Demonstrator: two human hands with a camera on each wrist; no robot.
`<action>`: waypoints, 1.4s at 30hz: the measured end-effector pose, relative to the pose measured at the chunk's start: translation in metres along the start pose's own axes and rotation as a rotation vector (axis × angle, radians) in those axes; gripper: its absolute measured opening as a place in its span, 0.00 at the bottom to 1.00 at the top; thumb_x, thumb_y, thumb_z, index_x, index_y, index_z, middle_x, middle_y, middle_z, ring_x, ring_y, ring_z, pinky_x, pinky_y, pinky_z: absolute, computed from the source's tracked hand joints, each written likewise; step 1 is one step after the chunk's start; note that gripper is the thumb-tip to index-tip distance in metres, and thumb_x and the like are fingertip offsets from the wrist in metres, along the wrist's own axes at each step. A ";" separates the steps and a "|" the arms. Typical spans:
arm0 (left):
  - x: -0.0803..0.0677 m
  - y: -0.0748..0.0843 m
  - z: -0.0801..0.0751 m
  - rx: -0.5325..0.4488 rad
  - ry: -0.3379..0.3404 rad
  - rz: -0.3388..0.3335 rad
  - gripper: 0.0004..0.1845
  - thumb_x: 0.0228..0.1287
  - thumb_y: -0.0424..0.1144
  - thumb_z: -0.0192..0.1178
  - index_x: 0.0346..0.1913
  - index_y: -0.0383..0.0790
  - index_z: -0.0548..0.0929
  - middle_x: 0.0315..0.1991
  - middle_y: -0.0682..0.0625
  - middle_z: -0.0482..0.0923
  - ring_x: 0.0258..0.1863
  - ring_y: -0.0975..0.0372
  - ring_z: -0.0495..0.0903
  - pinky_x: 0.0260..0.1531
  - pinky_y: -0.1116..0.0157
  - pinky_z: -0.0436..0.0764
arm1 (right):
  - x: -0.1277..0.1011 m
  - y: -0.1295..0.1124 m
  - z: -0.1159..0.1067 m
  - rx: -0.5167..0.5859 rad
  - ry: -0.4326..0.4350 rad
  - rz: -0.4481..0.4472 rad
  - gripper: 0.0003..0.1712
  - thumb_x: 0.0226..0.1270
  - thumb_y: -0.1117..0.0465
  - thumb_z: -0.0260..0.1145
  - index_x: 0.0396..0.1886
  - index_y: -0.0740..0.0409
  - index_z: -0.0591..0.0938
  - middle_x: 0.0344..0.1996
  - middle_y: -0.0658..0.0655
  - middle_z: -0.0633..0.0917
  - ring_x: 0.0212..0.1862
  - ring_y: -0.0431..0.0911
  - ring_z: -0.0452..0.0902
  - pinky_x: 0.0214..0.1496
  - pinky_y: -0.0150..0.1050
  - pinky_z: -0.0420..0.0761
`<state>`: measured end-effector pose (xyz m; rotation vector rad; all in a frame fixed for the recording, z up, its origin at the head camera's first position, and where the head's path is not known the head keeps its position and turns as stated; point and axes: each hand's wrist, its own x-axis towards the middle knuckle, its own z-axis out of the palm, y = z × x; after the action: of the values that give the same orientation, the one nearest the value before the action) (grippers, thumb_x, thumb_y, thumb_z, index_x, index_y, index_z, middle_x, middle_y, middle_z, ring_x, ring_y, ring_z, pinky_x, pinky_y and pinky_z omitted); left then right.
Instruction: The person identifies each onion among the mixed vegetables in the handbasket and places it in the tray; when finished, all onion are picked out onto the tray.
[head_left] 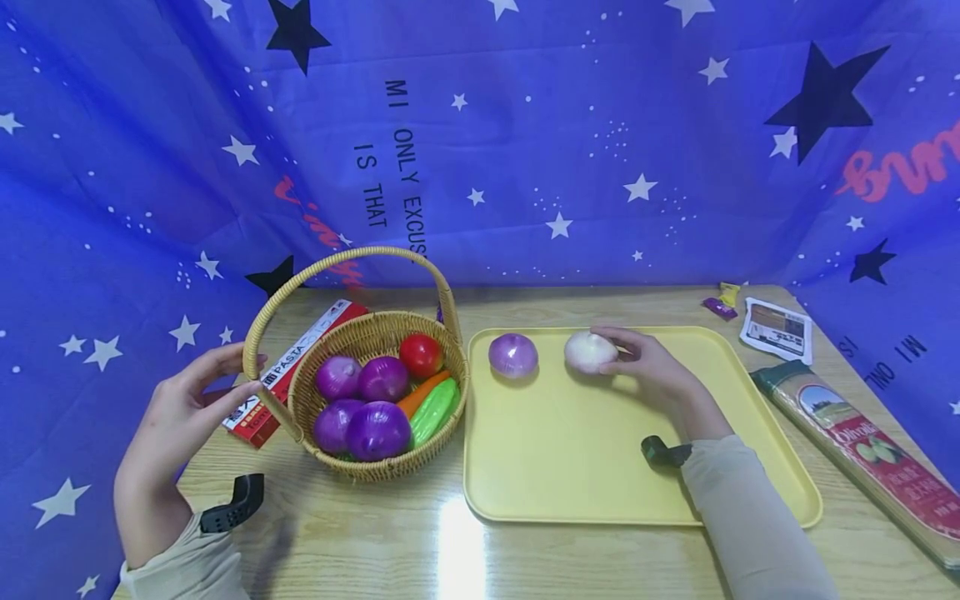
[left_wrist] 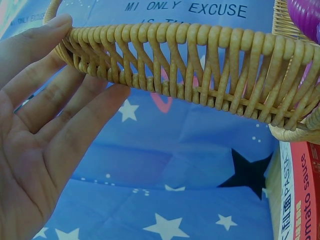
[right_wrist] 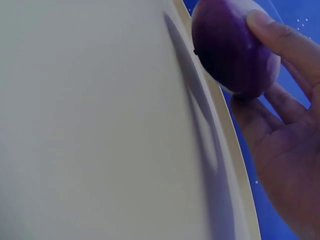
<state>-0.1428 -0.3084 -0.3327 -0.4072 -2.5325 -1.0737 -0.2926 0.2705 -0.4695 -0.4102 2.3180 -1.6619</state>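
My left hand [head_left: 176,417] pinches the side of the wicker basket's arched handle [left_wrist: 200,65] between thumb and fingers. Inside the basket [head_left: 375,473] lie several purple onions [head_left: 378,431], a red tomato [head_left: 421,356], an orange carrot [head_left: 424,392] and a green, ridged vegetable [head_left: 435,413]. Over the back of the yellow tray [head_left: 577,450], my right hand [head_left: 656,367] grips an onion [head_left: 590,352] by its side. It looks whitish from the head but mostly purple in the right wrist view, with its shadow falling on the tray. Left of it on the tray sits another purple onion [head_left: 513,356].
A red and white pasta box [head_left: 262,417] lies behind the basket's left side. Right of the tray are a long olive-labelled packet [head_left: 862,450], a small white pouch [head_left: 777,328] and small wrapped pieces [head_left: 722,307]. Blue star-printed cloth [head_left: 525,142] hangs around the table.
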 end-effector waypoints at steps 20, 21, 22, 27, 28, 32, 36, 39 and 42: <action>0.001 0.000 -0.001 -0.005 0.004 0.010 0.21 0.59 0.29 0.63 0.56 0.42 0.77 0.45 0.64 0.80 0.46 0.83 0.75 0.39 0.86 0.77 | 0.001 0.001 -0.002 -0.058 -0.057 -0.013 0.42 0.56 0.60 0.70 0.70 0.56 0.63 0.71 0.63 0.60 0.70 0.63 0.56 0.71 0.59 0.59; 0.001 0.000 0.000 -0.004 0.003 0.009 0.21 0.59 0.29 0.63 0.56 0.42 0.77 0.45 0.65 0.80 0.46 0.83 0.75 0.39 0.86 0.77 | 0.001 0.000 -0.002 -0.069 -0.057 -0.020 0.42 0.56 0.60 0.70 0.70 0.56 0.62 0.71 0.63 0.60 0.70 0.62 0.58 0.71 0.59 0.60; 0.001 0.000 0.000 -0.004 0.004 0.007 0.21 0.59 0.29 0.63 0.56 0.42 0.77 0.45 0.65 0.80 0.46 0.83 0.75 0.39 0.86 0.77 | 0.000 0.000 -0.002 -0.074 -0.057 -0.025 0.43 0.56 0.60 0.70 0.70 0.56 0.62 0.70 0.63 0.61 0.69 0.62 0.59 0.70 0.58 0.61; 0.001 0.000 0.000 0.002 0.005 0.000 0.21 0.59 0.29 0.63 0.56 0.42 0.77 0.45 0.68 0.79 0.46 0.84 0.75 0.40 0.87 0.76 | -0.002 -0.003 -0.001 -0.038 -0.065 0.013 0.43 0.56 0.60 0.70 0.71 0.54 0.61 0.70 0.62 0.62 0.67 0.59 0.63 0.70 0.55 0.64; 0.001 0.000 0.000 0.003 0.005 0.000 0.21 0.59 0.29 0.63 0.56 0.42 0.77 0.45 0.68 0.79 0.46 0.84 0.75 0.40 0.87 0.76 | -0.002 -0.003 -0.001 -0.033 -0.067 0.018 0.43 0.56 0.60 0.70 0.71 0.54 0.61 0.70 0.62 0.62 0.67 0.58 0.62 0.70 0.55 0.63; 0.000 0.001 0.000 -0.005 0.004 0.002 0.22 0.58 0.29 0.63 0.57 0.41 0.77 0.45 0.71 0.79 0.46 0.83 0.75 0.39 0.87 0.76 | -0.002 -0.003 -0.002 -0.060 -0.072 -0.021 0.44 0.56 0.61 0.70 0.70 0.56 0.60 0.70 0.64 0.61 0.68 0.62 0.59 0.71 0.60 0.59; 0.000 0.002 0.000 -0.013 0.003 0.009 0.23 0.58 0.28 0.63 0.57 0.41 0.76 0.45 0.74 0.77 0.46 0.84 0.75 0.39 0.87 0.76 | -0.002 -0.005 -0.003 -0.018 -0.081 -0.002 0.45 0.56 0.62 0.70 0.71 0.56 0.58 0.72 0.63 0.58 0.70 0.64 0.55 0.72 0.62 0.55; 0.001 0.001 0.000 -0.015 0.002 0.014 0.23 0.58 0.28 0.63 0.58 0.40 0.76 0.46 0.75 0.77 0.46 0.84 0.74 0.39 0.87 0.76 | -0.003 -0.007 -0.004 0.026 -0.084 0.036 0.46 0.57 0.63 0.69 0.72 0.55 0.57 0.74 0.60 0.54 0.72 0.62 0.53 0.72 0.61 0.55; 0.001 0.001 0.000 -0.014 0.002 0.015 0.23 0.58 0.28 0.63 0.57 0.40 0.76 0.46 0.76 0.76 0.46 0.84 0.74 0.39 0.87 0.76 | -0.002 -0.009 -0.007 -0.017 -0.087 -0.001 0.45 0.58 0.63 0.68 0.72 0.56 0.57 0.74 0.60 0.53 0.73 0.63 0.51 0.73 0.60 0.55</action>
<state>-0.1432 -0.3079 -0.3314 -0.4280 -2.5180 -1.0863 -0.2924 0.2748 -0.4584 -0.4779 2.2703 -1.5935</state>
